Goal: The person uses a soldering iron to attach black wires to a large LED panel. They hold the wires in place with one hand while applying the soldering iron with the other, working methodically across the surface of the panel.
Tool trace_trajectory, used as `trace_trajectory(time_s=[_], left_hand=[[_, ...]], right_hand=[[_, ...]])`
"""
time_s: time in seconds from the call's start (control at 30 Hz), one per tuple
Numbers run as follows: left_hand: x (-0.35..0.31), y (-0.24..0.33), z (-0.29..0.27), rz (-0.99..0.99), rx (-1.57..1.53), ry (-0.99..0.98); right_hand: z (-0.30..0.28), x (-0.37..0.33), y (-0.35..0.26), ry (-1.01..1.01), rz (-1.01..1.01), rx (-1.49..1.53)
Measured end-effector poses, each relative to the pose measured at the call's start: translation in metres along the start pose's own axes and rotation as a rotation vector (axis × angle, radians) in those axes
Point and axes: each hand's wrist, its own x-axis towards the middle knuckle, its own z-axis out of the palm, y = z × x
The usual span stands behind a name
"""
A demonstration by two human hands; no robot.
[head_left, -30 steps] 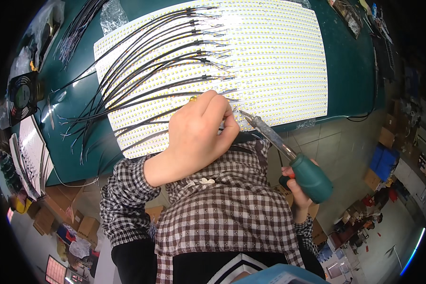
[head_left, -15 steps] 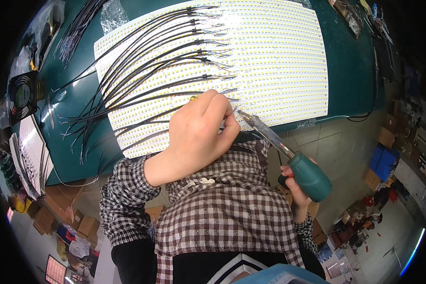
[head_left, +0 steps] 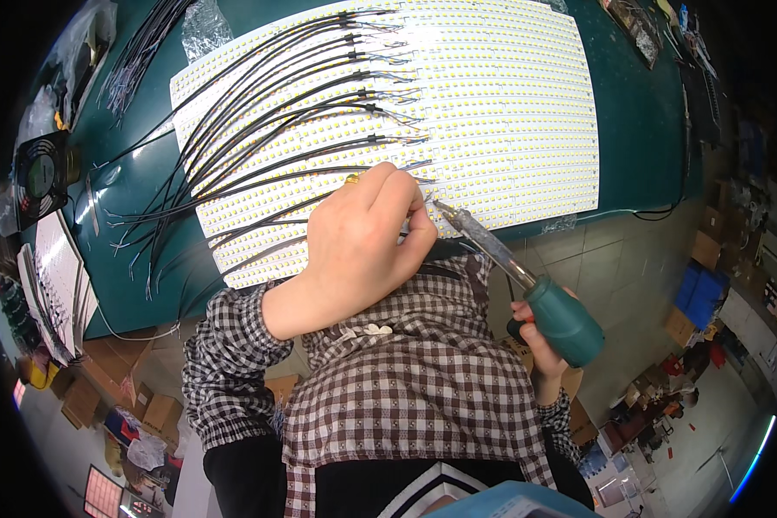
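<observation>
A white panel of LED strips (head_left: 509, 112), dotted with yellow LEDs, lies on the green table. Several black cables (head_left: 276, 82) fan across its left half, their thin stripped wires ending near the middle. Over the panel's near edge, my left hand (head_left: 363, 233) is closed in a pinch on the end of one cable; the fingertips partly hide its fine wires. My right hand (head_left: 542, 350) grips the green handle of a soldering iron (head_left: 565, 319). Its tip points up and left, beside the pinched wires; whether it touches the panel is hard to tell.
At the far left lies a bundle of loose cables (head_left: 147, 60). A black fan (head_left: 43, 175) and a stack of white panels (head_left: 56, 276) stand at the left edge. Tools lie at the far right corner. Cardboard boxes (head_left: 82, 401) sit on the floor below.
</observation>
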Motion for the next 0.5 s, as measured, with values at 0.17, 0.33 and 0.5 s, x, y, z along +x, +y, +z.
trace_trajectory(time_s=[0.17, 0.33, 0.5], left_hand=[[-0.001, -0.002, 0.004, 0.011, -0.024, 0.019], [-0.001, -0.002, 0.004, 0.014, -0.028, 0.021], [-0.001, -0.002, 0.004, 0.003, -0.026, 0.016]], right_hand=[[0.000, -0.001, 0.001, -0.002, -0.022, -0.010], [0.005, 0.003, -0.013, 0.067, 0.110, 0.181], [0.002, 0.001, -0.006, 0.043, 0.060, 0.141]])
